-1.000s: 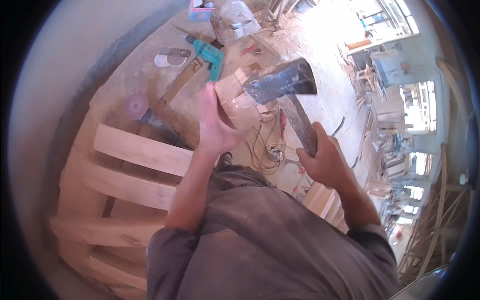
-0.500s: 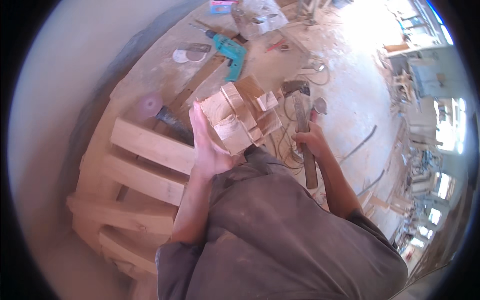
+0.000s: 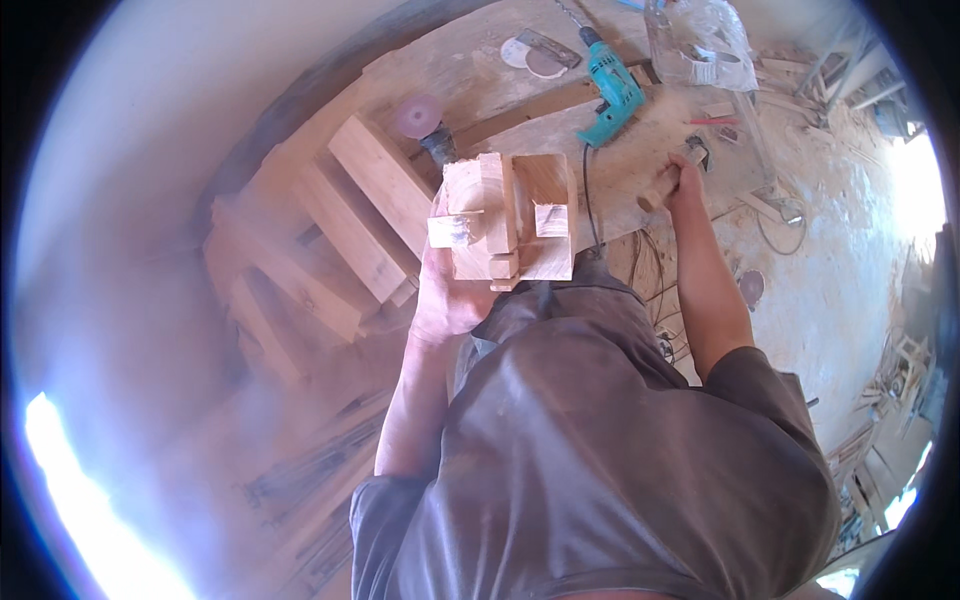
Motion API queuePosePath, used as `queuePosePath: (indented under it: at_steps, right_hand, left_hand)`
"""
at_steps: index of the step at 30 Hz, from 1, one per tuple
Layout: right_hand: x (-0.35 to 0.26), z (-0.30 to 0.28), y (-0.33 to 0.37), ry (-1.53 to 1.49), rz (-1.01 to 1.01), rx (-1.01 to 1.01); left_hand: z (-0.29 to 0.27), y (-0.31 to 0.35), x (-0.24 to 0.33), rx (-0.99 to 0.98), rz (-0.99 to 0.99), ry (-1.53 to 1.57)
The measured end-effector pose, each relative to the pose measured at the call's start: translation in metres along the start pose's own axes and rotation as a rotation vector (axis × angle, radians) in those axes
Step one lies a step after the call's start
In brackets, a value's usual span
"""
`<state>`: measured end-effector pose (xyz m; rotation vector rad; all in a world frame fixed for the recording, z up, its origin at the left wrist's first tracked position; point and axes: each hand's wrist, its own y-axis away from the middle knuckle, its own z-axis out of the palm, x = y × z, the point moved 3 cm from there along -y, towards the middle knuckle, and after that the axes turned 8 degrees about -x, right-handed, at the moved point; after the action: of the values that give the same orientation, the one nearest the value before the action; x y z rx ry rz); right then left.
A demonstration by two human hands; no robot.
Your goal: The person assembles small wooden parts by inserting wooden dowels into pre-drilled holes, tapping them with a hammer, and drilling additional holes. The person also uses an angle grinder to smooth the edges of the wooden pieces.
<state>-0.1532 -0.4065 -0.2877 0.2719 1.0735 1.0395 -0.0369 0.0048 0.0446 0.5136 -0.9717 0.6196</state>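
Observation:
My left hand (image 3: 447, 300) is closed around a squared wooden timber (image 3: 487, 190), holding it up in front of me with its cut end showing. That end has a raised strip down the middle and small pale pegs (image 3: 552, 220) standing out of it. Farther off to the right, my right hand (image 3: 686, 182) grips a hammer-like tool by its wooden handle (image 3: 657, 190). The tool's dark metal head (image 3: 698, 153) sits beyond the fingers, partly hidden, over the dusty work surface (image 3: 650, 150).
A teal power drill (image 3: 612, 95) lies ahead, its cord trailing toward me. Beside the timber is a grinder (image 3: 440, 147) with a pinkish disc. Several squared beams (image 3: 380, 185) lie at left. Sanding discs (image 3: 545, 60), a clear plastic bag (image 3: 705, 45) and a red pencil (image 3: 712, 121) are farther away.
My view has turned left, so the drill and beams appear farther right. The timber has been twisted more upright. My right hand has carried the tool forward, its handle end now pointing toward the timber.

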Motion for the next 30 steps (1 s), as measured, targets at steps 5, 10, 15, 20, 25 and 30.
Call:
queuePosePath:
  at_steps: [5, 10, 15, 20, 25, 30]
  right_hand:
    - [0.049, 0.035, 0.012, 0.077, 0.204, 0.124]
    - [0.085, 0.023, 0.049, 0.476, 0.298, 0.029]
    - [0.108, 0.032, 0.078, 0.738, 0.249, -0.377]
    - [0.082, 0.113, 0.137, 1.299, -0.360, -0.563]
    - [0.035, 0.196, 0.238, 1.357, -0.726, -0.918]
    - [0.018, 0.207, 0.258, 1.377, -0.749, -0.813]
  left_hand:
    - [0.019, 0.018, 0.002, 0.156, 0.114, -0.328]
    - [0.017, 0.026, 0.005, 0.244, 0.148, -0.466]
    - [0.028, 0.030, 0.016, 0.229, 0.321, -0.217]
    - [0.004, 0.036, 0.007, 0.305, 0.372, -0.321]
    - [0.019, 0.030, 0.003, 0.362, 0.346, -0.284]
    - [0.041, 0.011, -0.017, 0.283, 0.335, -0.331]
